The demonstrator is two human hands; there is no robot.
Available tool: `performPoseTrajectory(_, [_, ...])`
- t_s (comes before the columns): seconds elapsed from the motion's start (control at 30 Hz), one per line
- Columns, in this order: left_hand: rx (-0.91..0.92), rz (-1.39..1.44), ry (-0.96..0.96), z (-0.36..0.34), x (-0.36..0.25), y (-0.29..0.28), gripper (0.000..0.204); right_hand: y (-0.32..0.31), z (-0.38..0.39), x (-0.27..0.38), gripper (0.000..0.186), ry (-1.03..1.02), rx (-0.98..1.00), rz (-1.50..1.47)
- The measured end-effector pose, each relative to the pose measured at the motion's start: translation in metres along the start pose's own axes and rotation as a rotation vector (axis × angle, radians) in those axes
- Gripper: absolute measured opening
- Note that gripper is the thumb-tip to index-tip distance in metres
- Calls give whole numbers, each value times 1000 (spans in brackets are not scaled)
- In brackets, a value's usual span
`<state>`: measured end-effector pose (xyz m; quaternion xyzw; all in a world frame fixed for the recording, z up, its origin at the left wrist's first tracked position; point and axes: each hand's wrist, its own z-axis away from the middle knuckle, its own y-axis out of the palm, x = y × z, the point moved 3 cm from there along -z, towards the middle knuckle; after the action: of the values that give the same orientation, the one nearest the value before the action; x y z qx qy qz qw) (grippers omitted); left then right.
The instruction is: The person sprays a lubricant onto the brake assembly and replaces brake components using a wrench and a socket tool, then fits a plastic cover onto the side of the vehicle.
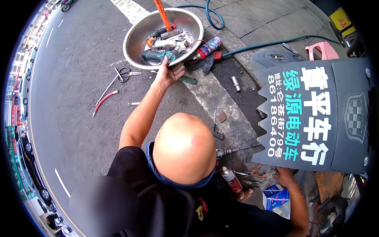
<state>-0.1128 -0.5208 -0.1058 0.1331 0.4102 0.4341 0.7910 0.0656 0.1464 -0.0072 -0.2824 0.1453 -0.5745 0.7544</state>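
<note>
Steel bowl [136, 39] — just beyond left hand [170, 73], which touches its rim, fingers parted | right hand [285, 177] at edge of mudflap [296, 114], grip cannot be told | tools [169, 43] already in bowl; scissors [129, 74] left, socket [235, 83] right of left hand lie out — work looks unfinished
</note>
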Motion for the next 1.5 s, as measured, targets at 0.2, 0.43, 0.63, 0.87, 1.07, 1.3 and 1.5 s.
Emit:
performPoseTrajectory(0.2, [37,-94,1,-41,-14,-4,55,-25,-22,86,52,-173,-261,-20])
performPoseTrajectory(0.43, [-86,-175,176,-88,-67,16,64,-39,-22,54,50,114,-282,-89])
performPoseTrajectory(0.63, [450,-1145,-58,13,50,130,46,-32,-9,-7,50,129,-237,-117])
performPoseTrajectory(0.87, [1241,-2357,587,146,115,230,39,-76,-8,-50,47,65,-378,-52])
performPoseTrajectory(1.07, [1459,-2340,456,213,238,226,45,-64,-32,-101,45,90,-513,-166])
performPoseTrajectory(1.3, [765,-1487,1145,181,333,306,33,-82,-71,-89,35,12,-770,-1403])
performPoseTrajectory(1.5, [627,-1516,1184,187,360,322,28,-85,-98,-73,27,-133,-938,-1829])
